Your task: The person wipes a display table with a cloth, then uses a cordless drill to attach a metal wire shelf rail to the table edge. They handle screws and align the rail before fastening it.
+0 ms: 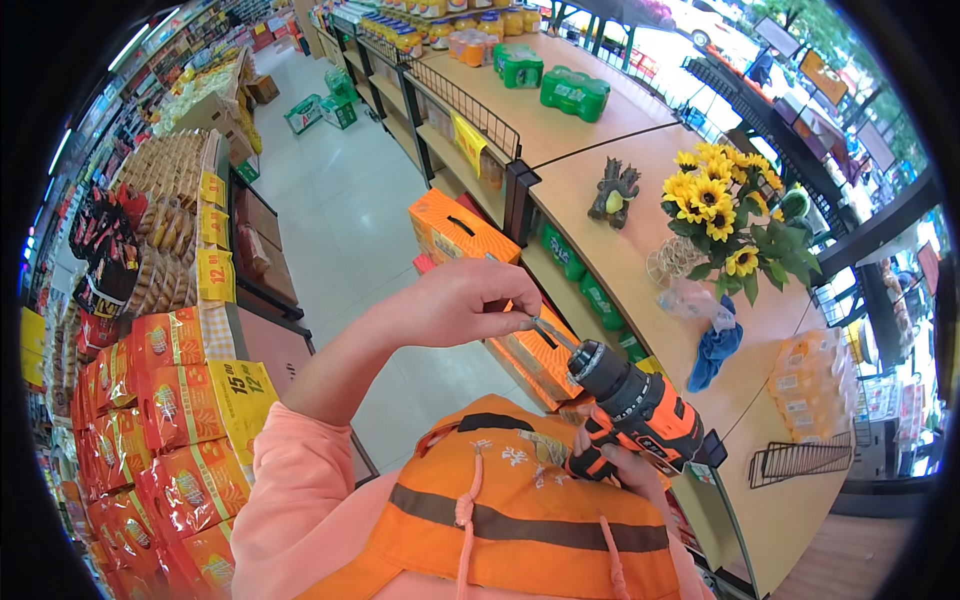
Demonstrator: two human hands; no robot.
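Note:
An orange and black cordless drill (645, 410) points up and to the left in front of my chest. My right hand (632, 468) is wrapped round its handle, with most of the fingers hidden. A thin metal bit (558, 334) runs out from the black chuck (594, 366). My left hand (465, 305) pinches the bit's far end between thumb and fingers, just beyond the chuck. I cannot tell whether the bit is clamped in the chuck. An orange apron (520, 510) with pink cords covers my front below the drill.
To the right, a wooden shelf top (640, 170) bears sunflowers (715, 200), a blue cloth (715, 350), green can packs (575, 93) and a small dark ornament (614, 192). Orange boxes (460, 230) stand beside the shelf. Red snack bags (180, 400) fill a display at left, across a tiled aisle (345, 200).

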